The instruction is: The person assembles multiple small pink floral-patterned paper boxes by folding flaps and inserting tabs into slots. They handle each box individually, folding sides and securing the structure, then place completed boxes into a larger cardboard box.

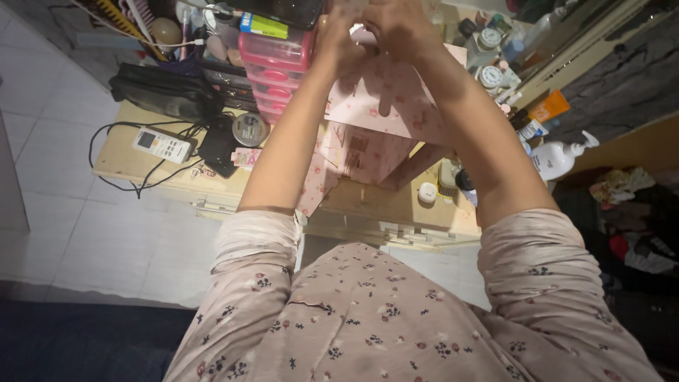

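Up high, both hands meet over the pink flowered box (385, 99) on the tabletop (127, 159). The left hand (338, 39) and right hand (399, 28) press together, so I cannot tell what either grip holds.

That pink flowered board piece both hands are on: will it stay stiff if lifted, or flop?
The pink flowered panel looks flat with straight edges, so it is probably stiff. It seems thin, so likely light. The left hand and right hand grip its top edge; it may tip if released.
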